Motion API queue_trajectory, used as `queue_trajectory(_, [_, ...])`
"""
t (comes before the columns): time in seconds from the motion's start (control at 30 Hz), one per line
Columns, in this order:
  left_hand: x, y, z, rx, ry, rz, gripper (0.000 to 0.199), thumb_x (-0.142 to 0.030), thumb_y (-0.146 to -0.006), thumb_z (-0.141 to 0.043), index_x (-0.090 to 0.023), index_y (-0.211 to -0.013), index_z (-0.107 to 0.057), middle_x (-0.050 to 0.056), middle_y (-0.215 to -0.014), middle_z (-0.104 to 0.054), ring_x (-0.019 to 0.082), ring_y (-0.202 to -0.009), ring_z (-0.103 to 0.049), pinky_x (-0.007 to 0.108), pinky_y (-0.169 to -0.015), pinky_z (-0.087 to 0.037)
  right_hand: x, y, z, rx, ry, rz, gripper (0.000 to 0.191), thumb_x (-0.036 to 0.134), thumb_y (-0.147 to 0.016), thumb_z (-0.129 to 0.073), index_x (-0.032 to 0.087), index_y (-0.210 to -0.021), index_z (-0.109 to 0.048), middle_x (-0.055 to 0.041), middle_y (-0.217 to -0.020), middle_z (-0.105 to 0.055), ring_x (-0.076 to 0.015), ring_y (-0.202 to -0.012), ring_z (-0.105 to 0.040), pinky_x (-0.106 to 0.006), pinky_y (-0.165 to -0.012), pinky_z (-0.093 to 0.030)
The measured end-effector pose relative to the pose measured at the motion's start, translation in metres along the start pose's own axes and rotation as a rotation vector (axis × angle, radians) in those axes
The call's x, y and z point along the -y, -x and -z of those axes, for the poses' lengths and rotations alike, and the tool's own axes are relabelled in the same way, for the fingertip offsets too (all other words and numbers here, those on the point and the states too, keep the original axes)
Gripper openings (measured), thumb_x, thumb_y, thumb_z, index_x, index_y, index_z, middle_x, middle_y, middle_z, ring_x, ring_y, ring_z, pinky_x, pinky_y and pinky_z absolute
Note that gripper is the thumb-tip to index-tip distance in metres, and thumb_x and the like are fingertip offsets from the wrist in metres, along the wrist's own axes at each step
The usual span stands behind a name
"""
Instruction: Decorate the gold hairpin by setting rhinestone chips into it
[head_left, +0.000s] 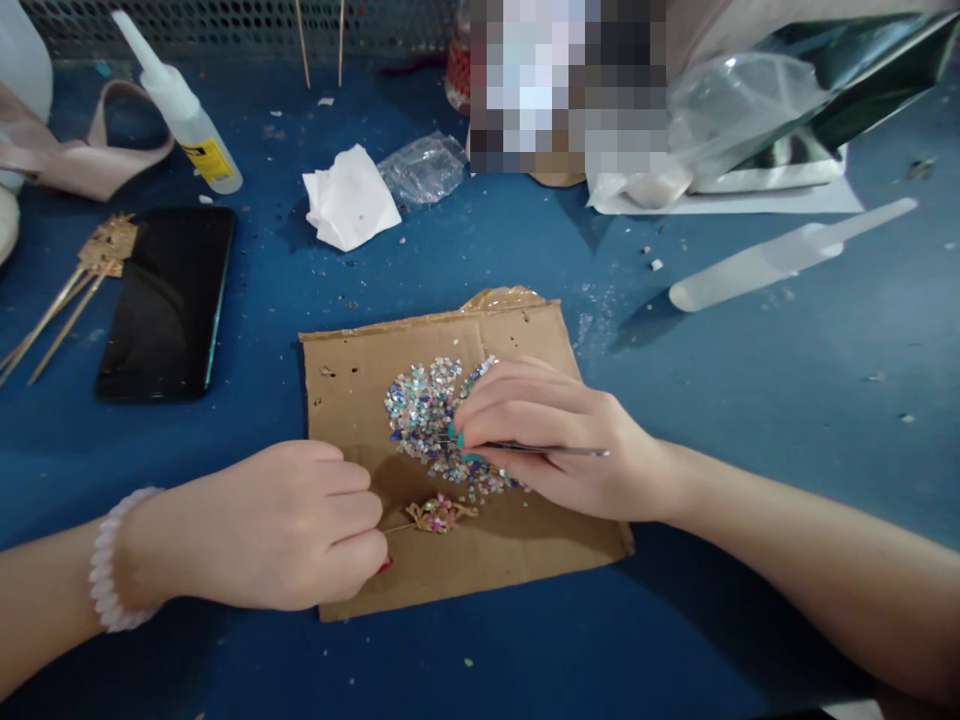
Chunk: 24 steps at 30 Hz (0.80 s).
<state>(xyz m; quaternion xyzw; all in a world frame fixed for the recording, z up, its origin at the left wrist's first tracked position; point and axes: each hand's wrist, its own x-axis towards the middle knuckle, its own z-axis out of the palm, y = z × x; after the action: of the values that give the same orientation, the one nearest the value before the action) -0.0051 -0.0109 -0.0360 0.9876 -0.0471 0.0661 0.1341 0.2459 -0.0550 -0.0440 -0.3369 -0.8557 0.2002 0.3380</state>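
My left hand (289,525) is closed at the left edge of a cardboard piece (547,550), its fingers round the thin stem of a gold hairpin (441,514). Pink and clear stones show on the hairpin's ornament, which lies just above the cardboard. Between the thumb and fingers of my right hand (562,430) is a pair of metal tweezers (544,449). Their tips reach into a pile of small shiny rhinestones (427,405) on the cardboard. Whether the tips hold a stone is too small to tell. My right hand covers the pile's right side.
A black phone (169,305), gold hairpins (105,248) and a glue bottle (187,120) lie at the left. Crumpled white paper (351,200) and clear plastic (426,168) are behind the cardboard. At the right are a second white bottle (757,268) and plastic bags (739,105).
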Motion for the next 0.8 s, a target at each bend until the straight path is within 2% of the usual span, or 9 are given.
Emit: queue_trajectory(0.8, [-0.0002, 0.001, 0.0005, 0.009, 0.004, -0.005, 0.03, -0.013, -0.09, -0.049, -0.019, -0.06, -0.048, -0.001, -0.057, -0.043, 0.015, -0.054, -0.038, 0.034, -0.049, -0.022, 0.0008, 0.002, 0.0045, 0.043, -0.058, -0.003, 0.01, 0.008, -0.089, -0.051, 0.016, -0.088, -0.057, -0.0052, -0.082, -0.066, -0.0147, -0.081, -0.062, -0.035, -0.08, -0.052])
